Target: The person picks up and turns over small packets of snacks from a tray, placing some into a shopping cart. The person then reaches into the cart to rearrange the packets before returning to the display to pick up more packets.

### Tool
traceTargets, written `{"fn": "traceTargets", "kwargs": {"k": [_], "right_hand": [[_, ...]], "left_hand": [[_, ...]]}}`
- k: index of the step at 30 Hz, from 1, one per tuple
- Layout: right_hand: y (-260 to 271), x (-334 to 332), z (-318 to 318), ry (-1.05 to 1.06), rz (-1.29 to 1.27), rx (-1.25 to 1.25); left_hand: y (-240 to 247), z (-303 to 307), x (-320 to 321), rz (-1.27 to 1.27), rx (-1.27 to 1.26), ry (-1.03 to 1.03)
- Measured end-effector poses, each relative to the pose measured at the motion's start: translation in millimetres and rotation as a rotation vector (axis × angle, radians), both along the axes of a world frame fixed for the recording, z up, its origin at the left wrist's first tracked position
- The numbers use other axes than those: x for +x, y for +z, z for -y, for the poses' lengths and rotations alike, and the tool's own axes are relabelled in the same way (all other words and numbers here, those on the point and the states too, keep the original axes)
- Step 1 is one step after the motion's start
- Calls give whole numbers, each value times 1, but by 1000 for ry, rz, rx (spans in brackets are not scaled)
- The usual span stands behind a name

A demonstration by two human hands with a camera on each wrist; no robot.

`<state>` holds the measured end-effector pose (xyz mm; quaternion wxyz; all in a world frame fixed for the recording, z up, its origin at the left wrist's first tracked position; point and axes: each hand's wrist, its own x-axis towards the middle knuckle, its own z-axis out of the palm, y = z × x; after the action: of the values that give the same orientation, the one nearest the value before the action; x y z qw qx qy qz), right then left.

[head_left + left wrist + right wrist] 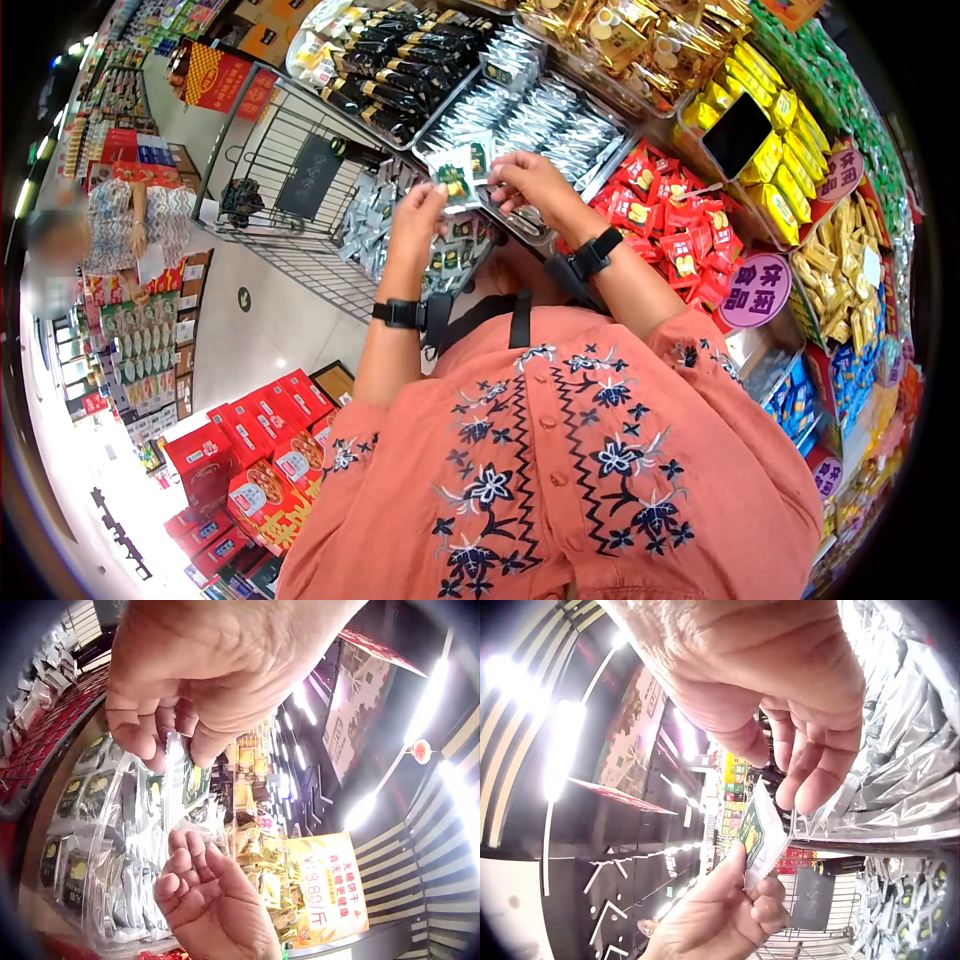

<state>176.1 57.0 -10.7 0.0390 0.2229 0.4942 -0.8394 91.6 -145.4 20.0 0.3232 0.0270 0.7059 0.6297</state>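
My left hand (415,218) (217,667) (709,919) pinches a small white-and-green packet (455,182) (189,782) (759,832) between thumb and fingers. Just beside it is my right hand (535,188) (217,907) (780,682), fingers bent and thumb apart, with nothing visible between them. Silvery packets (560,120) (904,735) fill a clear bin in front of both hands. In the left wrist view, similar green-labelled packets (82,795) lie behind a clear wall.
A wire shopping cart (290,180) with silvery packets inside stands to the left. Red packets (675,225) and yellow packets (770,165) fill bins on the right. Stacked red boxes (240,440) stand at lower left. A person (135,225) is at the far left.
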Motion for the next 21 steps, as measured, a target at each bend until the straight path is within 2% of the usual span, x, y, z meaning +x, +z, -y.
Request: {"fn": "traceTargets", "kwargs": {"k": [3,7,12,18,21], "right_hand": [[-5,-3,-3,-73,21,38],[-6,-4,-4,-75,29,86],[-9,-3,-3,-67,18,109],[-5,-3,0,-36,21,161],[-8,-6,2,-20,25,169]], "left_hand": [[-10,-15,-19,-62,-27,-28],[-18,-34,-29,-226,-146,-65],[-37,-42,-40,-257,-186,-59],[-65,-41,-46,-540,-321,-59],[-70,-44,-46,-553,-400,-64]]}}
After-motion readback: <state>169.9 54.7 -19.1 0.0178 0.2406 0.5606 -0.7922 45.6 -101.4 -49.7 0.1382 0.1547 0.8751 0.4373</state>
